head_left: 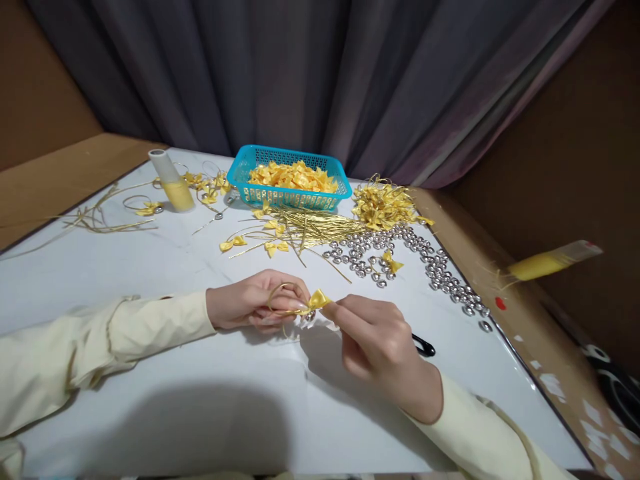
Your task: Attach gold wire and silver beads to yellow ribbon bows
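a yellow bow [319, 300] is pinched by right hand [377, 340] fingers; a gold loop [283, 300] is gripped by left hand [257, 301] above the worktop [165, 280].

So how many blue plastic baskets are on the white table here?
1. A single blue plastic mesh basket sits at the far middle of the white table, filled with yellow ribbon bows. None other shows, though the table's near edge is out of frame.
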`<state>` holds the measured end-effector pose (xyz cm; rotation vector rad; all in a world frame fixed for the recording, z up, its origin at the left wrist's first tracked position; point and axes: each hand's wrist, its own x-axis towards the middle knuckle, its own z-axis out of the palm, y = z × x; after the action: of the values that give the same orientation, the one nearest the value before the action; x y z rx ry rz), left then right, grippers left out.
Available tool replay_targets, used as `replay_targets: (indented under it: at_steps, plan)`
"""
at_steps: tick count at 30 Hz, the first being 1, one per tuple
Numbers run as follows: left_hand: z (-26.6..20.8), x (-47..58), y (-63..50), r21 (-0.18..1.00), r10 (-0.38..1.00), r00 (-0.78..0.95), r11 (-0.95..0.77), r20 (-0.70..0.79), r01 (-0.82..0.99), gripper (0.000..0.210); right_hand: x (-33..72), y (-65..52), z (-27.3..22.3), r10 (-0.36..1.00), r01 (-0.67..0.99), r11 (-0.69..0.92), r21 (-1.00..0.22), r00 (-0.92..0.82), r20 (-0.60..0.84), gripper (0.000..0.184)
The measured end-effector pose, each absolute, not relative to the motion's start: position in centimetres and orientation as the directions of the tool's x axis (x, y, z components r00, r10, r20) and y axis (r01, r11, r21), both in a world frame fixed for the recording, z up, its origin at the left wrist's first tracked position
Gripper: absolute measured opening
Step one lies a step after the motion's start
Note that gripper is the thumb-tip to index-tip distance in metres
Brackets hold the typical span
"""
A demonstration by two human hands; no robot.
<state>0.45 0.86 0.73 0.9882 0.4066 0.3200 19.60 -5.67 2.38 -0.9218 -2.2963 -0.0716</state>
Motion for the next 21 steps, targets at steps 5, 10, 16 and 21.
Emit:
replay_targets:
  at_steps: [5, 10, 16, 21]
  plan:
    - [0.6, 0.5, 0.8, 0.861, 0.426, 0.881, 0.506, -0.205, -0.044, 0.020, 19.2, -6.2, 2.7, 0.623, 0.654, 0.735, -0.178, -0.550, 0.556, 0.028]
    - [0.8, 0.6, 0.9, 0.870, 0.437, 0.875, 0.491, -0.209, -0.037, 0.020, 18.8, -6.6, 2.8, 0.732, 0.674, 0.662, -0.328, -0.486, 0.478, 0.026]
    - [0.6, 0.4, 1.3, 0.897, 0.480, 0.857, 0.438, -0.187, -0.050, 0.018, 19.4, -5.8, 2.9, 0.864, 0.603, 0.502, -0.620, -0.391, 0.318, 0.021]
    - [0.6, 0.4, 1.1, 0.900, 0.502, 0.847, 0.431, -0.177, -0.067, 0.021, 20.0, -5.2, 3.2, 0.886, 0.623, 0.435, -0.650, -0.426, 0.184, 0.021]
